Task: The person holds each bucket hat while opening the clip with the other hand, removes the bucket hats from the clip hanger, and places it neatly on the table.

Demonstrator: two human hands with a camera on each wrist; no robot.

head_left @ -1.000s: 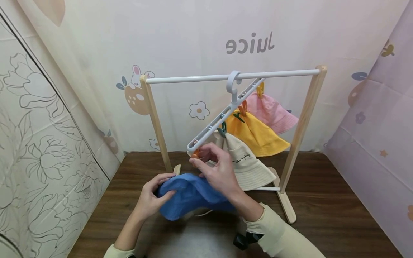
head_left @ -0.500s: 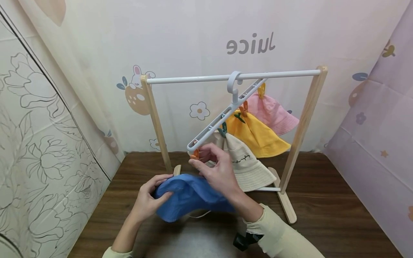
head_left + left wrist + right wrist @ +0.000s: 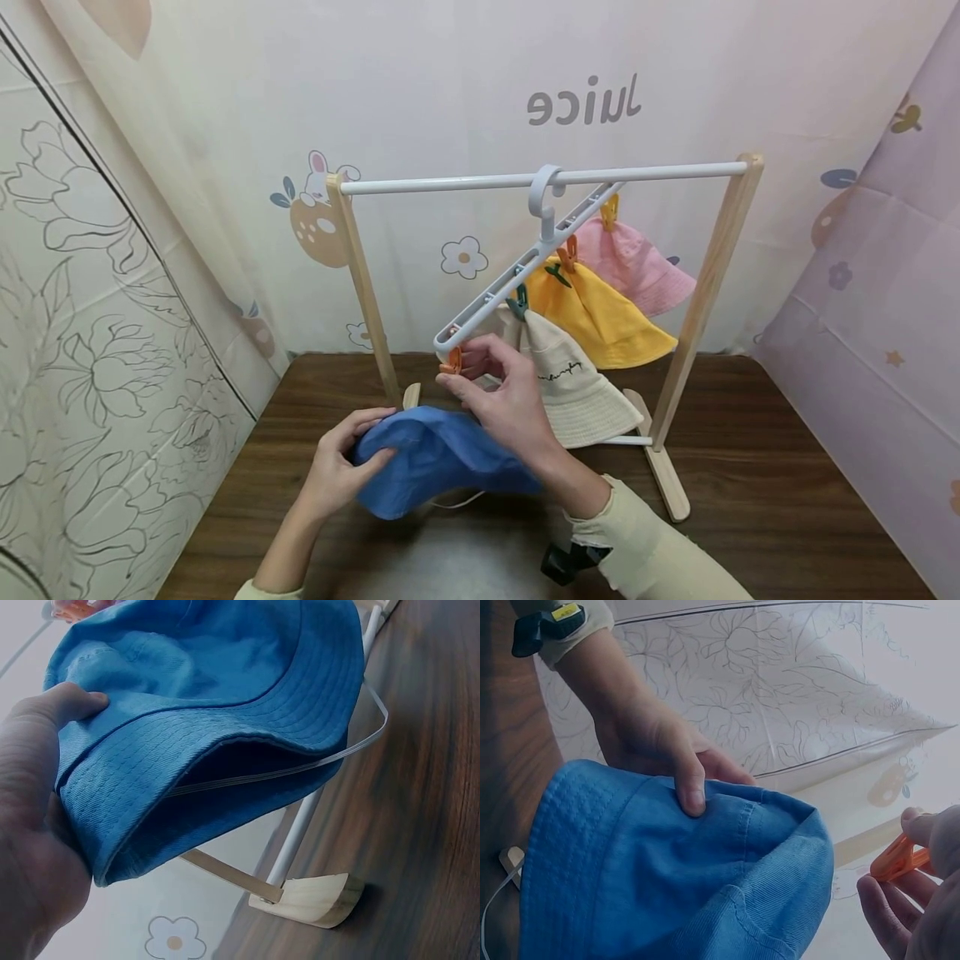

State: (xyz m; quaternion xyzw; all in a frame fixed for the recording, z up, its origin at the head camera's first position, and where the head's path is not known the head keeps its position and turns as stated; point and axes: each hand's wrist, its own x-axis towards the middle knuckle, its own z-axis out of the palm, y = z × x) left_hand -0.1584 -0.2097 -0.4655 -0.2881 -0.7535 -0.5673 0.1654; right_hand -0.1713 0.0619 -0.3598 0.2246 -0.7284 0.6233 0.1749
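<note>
- Gripping the brim of a blue bucket hat (image 3: 435, 462), the left hand (image 3: 341, 467) has its thumb pressed on top of the fabric and its fingers curled underneath; the hat is held just above the dark wooden table (image 3: 757, 467), in front of the rack.
- Pinching an orange clip (image 3: 452, 360) between thumb and fingertips, the right hand (image 3: 506, 400) is raised just above the blue hat; the clip hangs from the lowest end of the white hanger (image 3: 517, 271).
- A thin white strap (image 3: 300, 766) hangs from the underside of the hat's brim.
- The hanger tilts down from the white bar of a wooden rack (image 3: 712, 275).
- Clipped along the hanger are a cream bucket hat (image 3: 573, 387), a yellow hat (image 3: 596, 317) and a pink hat (image 3: 637, 262).
</note>
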